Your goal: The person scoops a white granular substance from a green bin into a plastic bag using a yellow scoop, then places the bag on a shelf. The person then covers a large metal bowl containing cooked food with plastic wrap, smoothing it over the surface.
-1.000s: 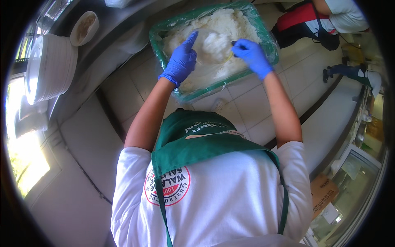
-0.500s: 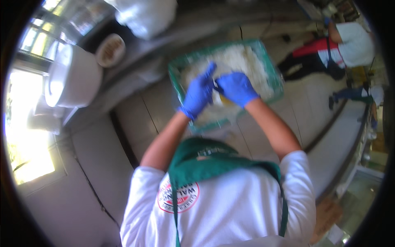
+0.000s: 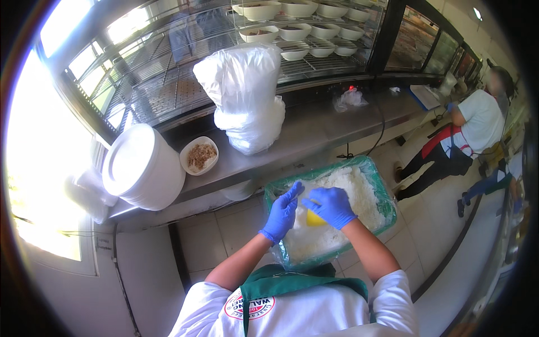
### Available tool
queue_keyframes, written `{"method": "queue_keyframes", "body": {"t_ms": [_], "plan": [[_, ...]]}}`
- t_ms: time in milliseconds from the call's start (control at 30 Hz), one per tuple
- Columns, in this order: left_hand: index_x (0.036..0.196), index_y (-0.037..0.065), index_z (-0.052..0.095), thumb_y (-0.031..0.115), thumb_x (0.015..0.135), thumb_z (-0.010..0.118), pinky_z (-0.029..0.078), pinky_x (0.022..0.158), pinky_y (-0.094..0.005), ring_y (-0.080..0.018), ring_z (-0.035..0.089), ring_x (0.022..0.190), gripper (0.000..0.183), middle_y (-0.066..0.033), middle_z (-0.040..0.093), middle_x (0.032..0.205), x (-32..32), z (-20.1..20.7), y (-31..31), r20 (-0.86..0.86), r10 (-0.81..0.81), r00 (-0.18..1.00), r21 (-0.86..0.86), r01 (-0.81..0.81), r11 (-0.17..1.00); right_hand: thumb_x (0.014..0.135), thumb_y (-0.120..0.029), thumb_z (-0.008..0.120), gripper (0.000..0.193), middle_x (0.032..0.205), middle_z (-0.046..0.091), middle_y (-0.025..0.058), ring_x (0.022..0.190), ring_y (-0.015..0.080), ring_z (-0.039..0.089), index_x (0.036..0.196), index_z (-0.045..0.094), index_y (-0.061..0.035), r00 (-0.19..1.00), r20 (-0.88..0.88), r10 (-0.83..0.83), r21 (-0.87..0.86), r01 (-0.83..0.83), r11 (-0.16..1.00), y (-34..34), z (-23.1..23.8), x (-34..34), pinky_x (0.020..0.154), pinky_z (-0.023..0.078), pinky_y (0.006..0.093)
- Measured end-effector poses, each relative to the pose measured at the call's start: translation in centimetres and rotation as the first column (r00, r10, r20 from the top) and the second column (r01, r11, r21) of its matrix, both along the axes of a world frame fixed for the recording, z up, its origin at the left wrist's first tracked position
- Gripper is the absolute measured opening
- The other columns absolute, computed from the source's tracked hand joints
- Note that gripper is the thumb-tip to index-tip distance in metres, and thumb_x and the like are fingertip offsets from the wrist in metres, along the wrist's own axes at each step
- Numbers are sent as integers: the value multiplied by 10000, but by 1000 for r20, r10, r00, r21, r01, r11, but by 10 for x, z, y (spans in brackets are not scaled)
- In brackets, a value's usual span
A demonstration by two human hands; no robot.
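Both my hands wear blue gloves and are over a green crate (image 3: 387, 216) lined with clear plastic and filled with white rice (image 3: 359, 191). My left hand (image 3: 282, 212) is raised on the left side, its fingers pressed together at a thin, clear piece of plastic (image 3: 306, 188). My right hand (image 3: 332, 206) is beside it with curled fingers; what they hold, if anything, is hidden. Just below the right hand a yellow object (image 3: 315, 219) shows against the rice, partly covered, its kind unclear.
On the steel counter (image 3: 314, 126) are a stack of white foam containers (image 3: 143, 168), a white bowl of brown-topped food (image 3: 200, 155) and white plastic bags (image 3: 247, 101). Behind, a glass case (image 3: 224, 73) holds several white bowls. A person (image 3: 477, 118) stands at right.
My view has tilted up, bringing the counter and glass case into sight. The hands stay over the rice, slightly farther apart, and more of the yellow object shows.
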State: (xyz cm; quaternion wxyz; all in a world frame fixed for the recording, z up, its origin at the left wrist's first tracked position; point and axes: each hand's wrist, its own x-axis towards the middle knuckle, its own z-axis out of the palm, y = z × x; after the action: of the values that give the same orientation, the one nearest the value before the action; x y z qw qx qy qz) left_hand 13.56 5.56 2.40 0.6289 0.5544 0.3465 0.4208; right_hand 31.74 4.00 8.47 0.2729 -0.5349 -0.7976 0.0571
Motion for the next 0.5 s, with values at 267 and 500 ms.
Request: {"method": "queue_keyframes", "body": {"t_ms": [267, 500], "plan": [[1484, -36, 394, -33, 924, 390, 336, 1105, -277, -184, 487, 1313, 560, -162, 505, 1466, -8, -17, -11, -74, 233, 970, 99, -226, 969, 887, -304, 705, 202, 978, 622, 133, 899, 319, 632, 946, 659, -116, 922, -125, -365, -403, 289, 868, 9, -115, 97, 776, 512, 427], [1452, -50, 438, 120, 947, 479, 348, 1122, -329, -229, 512, 1301, 535, -178, 548, 1412, 1, -6, -31, -64, 480, 875, -40, -483, 875, 858, -266, 741, 484, 1511, 378, 221, 1394, 394, 378, 1286, 571, -116, 988, -85, -126, 11, 127, 992, 120, -95, 184, 1134, 339, 451]]}}
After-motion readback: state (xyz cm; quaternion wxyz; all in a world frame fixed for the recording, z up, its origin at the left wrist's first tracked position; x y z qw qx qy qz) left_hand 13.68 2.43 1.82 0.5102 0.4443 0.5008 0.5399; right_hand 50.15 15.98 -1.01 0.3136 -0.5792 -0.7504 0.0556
